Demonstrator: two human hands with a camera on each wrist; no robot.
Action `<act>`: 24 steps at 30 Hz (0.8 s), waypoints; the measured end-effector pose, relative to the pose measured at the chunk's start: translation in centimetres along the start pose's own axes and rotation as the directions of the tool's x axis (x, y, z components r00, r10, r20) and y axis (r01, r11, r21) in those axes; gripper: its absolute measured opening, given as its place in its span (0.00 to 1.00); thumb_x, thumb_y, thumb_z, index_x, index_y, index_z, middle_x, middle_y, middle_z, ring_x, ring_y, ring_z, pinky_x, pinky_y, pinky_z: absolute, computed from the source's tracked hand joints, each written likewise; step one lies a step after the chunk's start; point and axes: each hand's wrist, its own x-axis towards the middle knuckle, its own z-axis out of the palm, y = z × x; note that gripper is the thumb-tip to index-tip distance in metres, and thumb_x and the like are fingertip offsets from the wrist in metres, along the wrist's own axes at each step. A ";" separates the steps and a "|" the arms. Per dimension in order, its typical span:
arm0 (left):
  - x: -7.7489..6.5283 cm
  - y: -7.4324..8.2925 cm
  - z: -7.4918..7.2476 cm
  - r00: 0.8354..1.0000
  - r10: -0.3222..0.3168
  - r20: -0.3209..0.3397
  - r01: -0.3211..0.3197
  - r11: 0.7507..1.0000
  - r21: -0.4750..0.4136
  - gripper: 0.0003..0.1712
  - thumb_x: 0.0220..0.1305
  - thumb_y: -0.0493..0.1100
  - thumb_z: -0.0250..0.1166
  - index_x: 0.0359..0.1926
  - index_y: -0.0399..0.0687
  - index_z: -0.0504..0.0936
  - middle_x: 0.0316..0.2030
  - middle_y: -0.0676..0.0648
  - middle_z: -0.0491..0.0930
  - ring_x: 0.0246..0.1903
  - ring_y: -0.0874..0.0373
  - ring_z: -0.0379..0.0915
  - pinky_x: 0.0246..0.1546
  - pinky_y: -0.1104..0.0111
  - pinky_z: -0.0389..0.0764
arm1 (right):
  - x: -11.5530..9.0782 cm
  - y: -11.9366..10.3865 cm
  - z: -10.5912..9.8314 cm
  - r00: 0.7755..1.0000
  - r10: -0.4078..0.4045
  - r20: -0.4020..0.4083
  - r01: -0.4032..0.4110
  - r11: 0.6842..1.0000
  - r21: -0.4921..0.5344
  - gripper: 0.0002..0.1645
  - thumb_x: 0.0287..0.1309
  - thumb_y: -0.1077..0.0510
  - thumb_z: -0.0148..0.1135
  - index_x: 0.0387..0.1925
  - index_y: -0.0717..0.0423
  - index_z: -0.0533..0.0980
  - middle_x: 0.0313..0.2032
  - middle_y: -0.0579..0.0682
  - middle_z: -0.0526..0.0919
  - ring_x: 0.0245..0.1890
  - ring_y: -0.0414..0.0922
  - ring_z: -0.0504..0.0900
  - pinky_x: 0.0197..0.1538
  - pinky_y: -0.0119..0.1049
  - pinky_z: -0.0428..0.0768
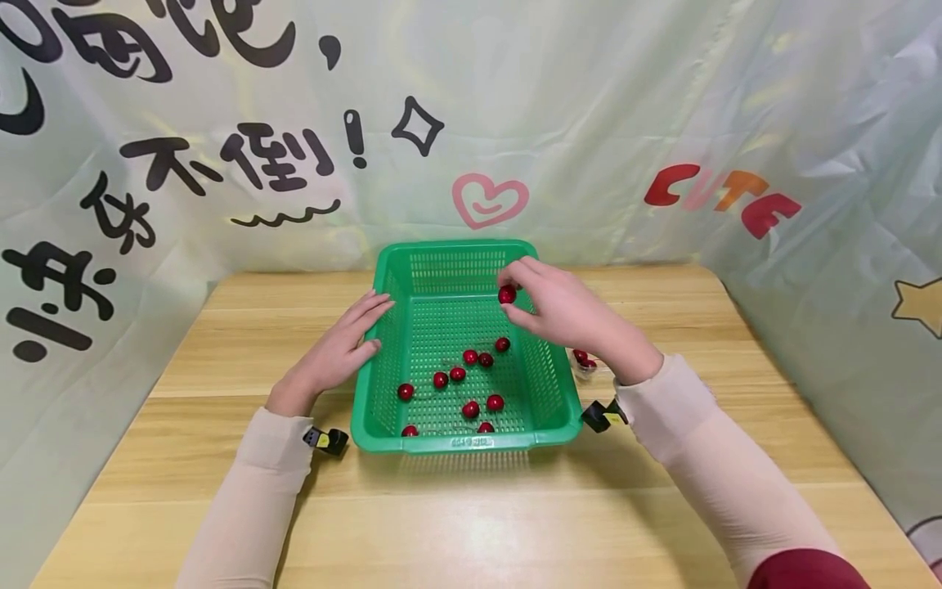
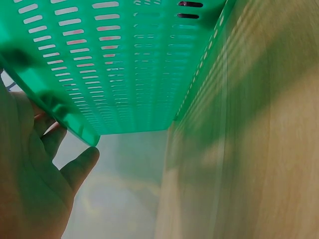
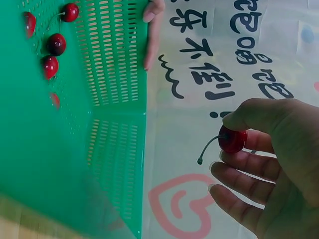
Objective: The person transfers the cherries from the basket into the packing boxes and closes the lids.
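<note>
A green plastic basket (image 1: 464, 444) with slotted walls stands on the wooden table, several red cherries (image 1: 470, 409) scattered over its floor. Above its right rim, my right hand (image 1: 552, 307) pinches one cherry (image 3: 232, 139) between thumb and fingers; its stem dangles free in the right wrist view. My left hand (image 1: 334, 352) rests on the left rim with its fingers extended over the edge. From the left wrist view, the left thumb (image 2: 82, 167) is seen beside the basket's outer wall, apart from the fingers.
Right of the basket, partly hidden by the right forearm, a small clear container (image 1: 585, 370) holds a few cherries. The wooden table (image 1: 456, 523) reaches back to a printed cloth backdrop (image 1: 589, 147) with lettering and a pink heart. Black wrist cameras sit on both sleeves.
</note>
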 end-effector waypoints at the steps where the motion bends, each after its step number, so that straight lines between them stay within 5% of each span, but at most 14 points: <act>1: 0.0 0.0 0.0 1.000 0.002 -0.001 -0.002 1.000 0.000 0.35 0.66 0.40 0.52 0.74 0.43 0.58 0.74 0.42 0.53 0.75 0.44 0.36 0.68 0.42 0.50 | -0.2 0.1 -0.1 1.000 0.003 -0.005 -0.003 1.000 0.002 0.15 0.61 0.58 0.63 0.48 0.56 0.72 0.43 0.49 0.76 0.40 0.45 0.76 0.45 0.42 0.78; 16: 0.1 0.0 0.1 1.000 0.012 -0.010 -0.012 1.000 0.000 0.35 0.66 0.39 0.53 0.74 0.42 0.59 0.74 0.43 0.54 0.74 0.42 0.38 0.69 0.43 0.51 | -3.5 2.3 -0.1 0.997 0.059 -0.053 -0.058 0.998 0.010 0.13 0.62 0.59 0.63 0.47 0.56 0.72 0.42 0.49 0.74 0.42 0.47 0.75 0.45 0.43 0.76; 24: 0.1 -0.1 0.1 1.000 0.004 -0.006 -0.004 1.000 -0.004 0.35 0.66 0.40 0.53 0.74 0.43 0.59 0.74 0.43 0.53 0.74 0.43 0.37 0.68 0.42 0.51 | -5.2 3.6 0.7 0.994 0.002 -0.107 -0.009 0.998 -0.065 0.13 0.59 0.62 0.65 0.43 0.57 0.73 0.38 0.49 0.74 0.38 0.46 0.73 0.40 0.41 0.74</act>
